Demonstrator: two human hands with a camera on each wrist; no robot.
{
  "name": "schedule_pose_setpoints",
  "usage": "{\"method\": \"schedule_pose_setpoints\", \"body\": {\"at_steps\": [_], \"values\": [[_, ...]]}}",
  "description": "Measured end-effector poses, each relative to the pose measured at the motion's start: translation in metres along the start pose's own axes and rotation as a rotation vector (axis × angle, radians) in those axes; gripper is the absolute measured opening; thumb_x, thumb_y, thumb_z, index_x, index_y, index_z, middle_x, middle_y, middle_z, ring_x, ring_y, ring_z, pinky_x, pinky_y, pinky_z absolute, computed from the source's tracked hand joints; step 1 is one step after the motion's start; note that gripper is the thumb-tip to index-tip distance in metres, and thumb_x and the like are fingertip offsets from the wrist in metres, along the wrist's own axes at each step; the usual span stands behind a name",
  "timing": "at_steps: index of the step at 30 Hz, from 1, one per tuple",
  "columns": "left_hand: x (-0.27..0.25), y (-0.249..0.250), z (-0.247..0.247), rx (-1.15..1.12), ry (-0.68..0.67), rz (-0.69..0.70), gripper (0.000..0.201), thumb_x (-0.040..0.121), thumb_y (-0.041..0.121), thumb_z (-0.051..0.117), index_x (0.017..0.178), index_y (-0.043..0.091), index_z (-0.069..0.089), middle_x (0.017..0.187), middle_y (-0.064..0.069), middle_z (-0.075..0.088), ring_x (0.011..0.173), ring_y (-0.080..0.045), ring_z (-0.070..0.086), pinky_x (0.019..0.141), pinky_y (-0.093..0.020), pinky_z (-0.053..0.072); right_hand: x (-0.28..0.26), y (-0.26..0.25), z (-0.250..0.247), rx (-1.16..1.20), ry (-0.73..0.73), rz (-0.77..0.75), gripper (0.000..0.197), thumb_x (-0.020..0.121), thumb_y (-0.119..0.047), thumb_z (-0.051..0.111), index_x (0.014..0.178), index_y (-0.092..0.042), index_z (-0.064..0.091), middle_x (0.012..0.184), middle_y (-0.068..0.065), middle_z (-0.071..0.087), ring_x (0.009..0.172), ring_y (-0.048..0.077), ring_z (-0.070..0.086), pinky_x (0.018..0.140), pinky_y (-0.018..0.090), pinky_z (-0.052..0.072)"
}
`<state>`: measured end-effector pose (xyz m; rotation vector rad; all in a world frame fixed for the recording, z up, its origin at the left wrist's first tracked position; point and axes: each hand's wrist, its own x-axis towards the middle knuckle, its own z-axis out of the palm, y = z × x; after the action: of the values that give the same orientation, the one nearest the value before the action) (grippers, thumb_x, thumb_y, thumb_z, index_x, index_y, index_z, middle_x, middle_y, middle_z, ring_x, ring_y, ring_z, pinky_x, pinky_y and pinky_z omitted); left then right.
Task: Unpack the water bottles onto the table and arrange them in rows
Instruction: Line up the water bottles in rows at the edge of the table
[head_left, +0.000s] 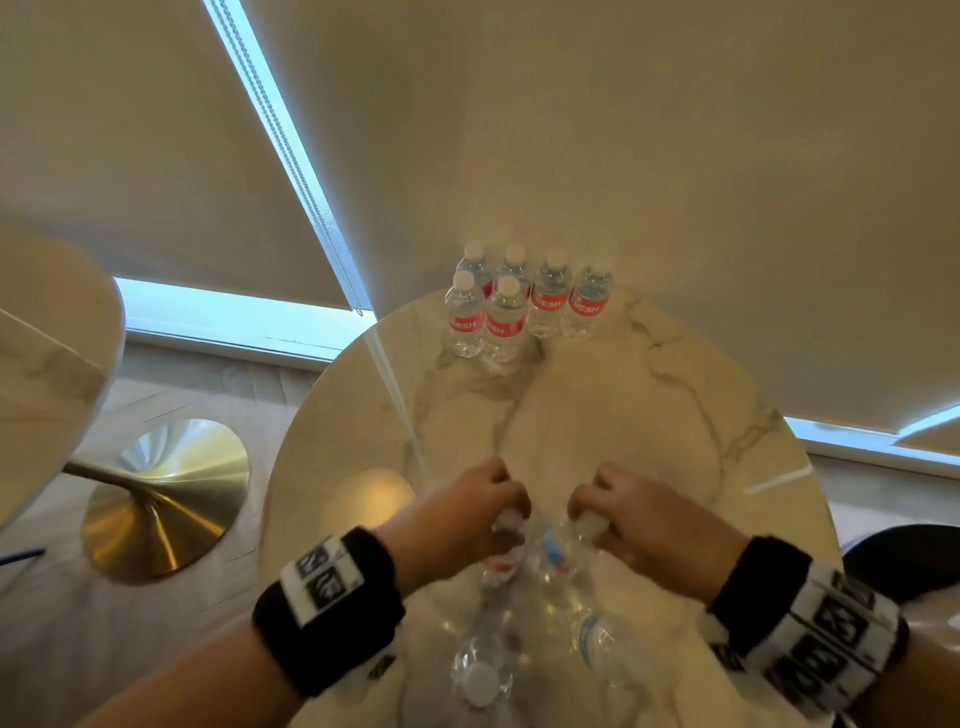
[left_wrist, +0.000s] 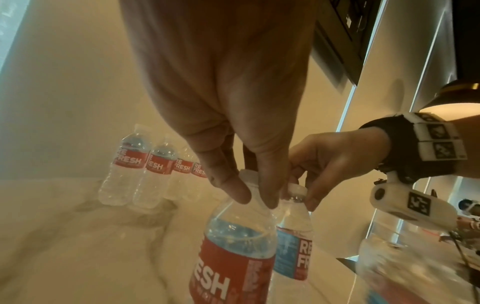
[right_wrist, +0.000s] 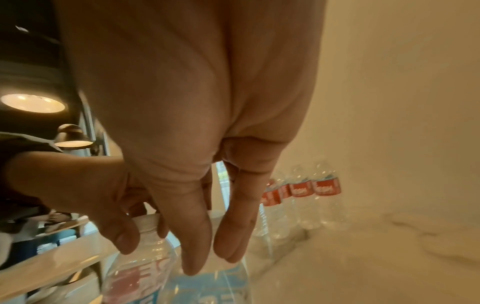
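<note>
Head view: left hand (head_left: 467, 514) and right hand (head_left: 628, 519) each pinch a bottle neck; lift both upright, set beside the rows (head_left: 524, 306).

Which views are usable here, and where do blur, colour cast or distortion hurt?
Head: wide-angle bending, soft focus, yet the row of bottles reads. Left wrist: warm cast, left hand looms, bottle label sharp, right edge smeared. Right wrist: right hand fills the frame, everything soft.
</note>
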<state>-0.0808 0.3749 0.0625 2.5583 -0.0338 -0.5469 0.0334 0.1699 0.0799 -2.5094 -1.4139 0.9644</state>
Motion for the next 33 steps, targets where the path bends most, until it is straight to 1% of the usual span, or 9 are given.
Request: {"method": "schedule_pose_setpoints", "body": {"at_steps": [5,10,13,16,20,22,26,29,33], "values": [[0.099,0.002,-0.053,0.038,0.111,0.034,0.033,0.091,0.028,0.068,0.119,0.010,0.067,0.116,-0.015,0.061,0.104,-0.030,0.061,0.093,-0.039,0.050,0.063,0.051,-0.057,-0.056,0.164,0.118,0.028,0.085,-0.018,0.063,0.111,-0.027,0.062,0.093,-0.001,0.047,0.084,0.025,0.058,0.070,0.030,0.043],[0.180,-0.012,-0.098,0.097,0.205,0.025,0.028,0.091,0.028,0.067,0.113,0.011,0.069,0.113,-0.009,0.065,0.103,-0.025,0.061,0.087,-0.030,0.045,0.119,0.084,-0.106,-0.102,0.264,0.160,0.026,0.089,-0.012,0.059,0.114,-0.020,0.064,0.094,0.001,0.047,0.082,0.021,0.050,0.072,0.029,0.035],[0.209,-0.022,-0.115,0.127,0.223,0.006,0.027,0.089,0.027,0.069,0.110,0.010,0.069,0.108,-0.010,0.062,0.099,-0.026,0.061,0.080,-0.029,0.042,0.142,0.091,-0.124,-0.135,0.270,0.127,0.028,0.090,-0.010,0.060,0.116,-0.018,0.064,0.108,0.010,0.056,0.094,0.030,0.058,0.075,0.029,0.037],[0.225,-0.031,-0.126,0.158,0.238,-0.012,0.029,0.088,0.029,0.069,0.111,0.011,0.069,0.100,-0.009,0.057,0.091,-0.027,0.059,0.076,-0.029,0.039,0.157,0.096,-0.132,-0.175,0.257,0.101,0.029,0.089,-0.009,0.061,0.117,-0.019,0.064,0.114,0.014,0.055,0.097,0.036,0.059,0.073,0.029,0.036],[0.234,-0.038,-0.133,0.166,0.297,-0.053,0.032,0.087,0.032,0.070,0.111,0.010,0.068,0.105,-0.014,0.062,0.095,-0.030,0.060,0.075,-0.029,0.038,0.169,0.099,-0.139,-0.236,0.246,0.042,0.033,0.084,-0.002,0.063,0.110,-0.022,0.066,0.111,0.011,0.053,0.090,0.036,0.059,0.068,0.033,0.041],[0.233,-0.039,-0.132,0.164,0.296,-0.080,0.032,0.087,0.031,0.070,0.108,0.008,0.067,0.097,-0.012,0.059,0.094,-0.030,0.061,0.073,-0.030,0.039,0.172,0.099,-0.140,-0.249,0.249,0.034,0.033,0.084,-0.002,0.063,0.109,-0.022,0.066,0.111,0.011,0.053,0.089,0.037,0.059,0.069,0.035,0.042],[0.233,-0.042,-0.121,0.128,0.276,-0.099,0.032,0.081,0.033,0.076,0.099,0.009,0.066,0.087,-0.004,0.054,0.088,-0.031,0.064,0.069,-0.033,0.045,0.176,0.099,-0.139,-0.216,0.247,0.126,0.026,0.087,-0.016,0.062,0.112,-0.023,0.061,0.100,0.009,0.048,0.087,0.035,0.057,0.069,0.033,0.038],[0.233,-0.040,-0.118,0.138,0.283,-0.068,0.030,0.080,0.026,0.077,0.101,0.008,0.066,0.090,-0.006,0.056,0.087,-0.030,0.063,0.069,-0.030,0.042,0.181,0.097,-0.137,-0.192,0.320,0.225,0.026,0.087,-0.029,0.063,0.110,-0.016,0.060,0.096,0.013,0.058,0.084,0.032,0.055,0.069,0.033,0.036],[0.235,-0.041,-0.123,0.170,0.271,-0.043,0.029,0.084,0.018,0.072,0.109,0.004,0.064,0.108,-0.016,0.061,0.090,-0.031,0.062,0.074,-0.033,0.046,0.184,0.097,-0.133,-0.177,0.390,0.271,0.029,0.087,-0.032,0.063,0.104,-0.008,0.061,0.096,0.018,0.065,0.077,0.032,0.054,0.066,0.033,0.037]]}}
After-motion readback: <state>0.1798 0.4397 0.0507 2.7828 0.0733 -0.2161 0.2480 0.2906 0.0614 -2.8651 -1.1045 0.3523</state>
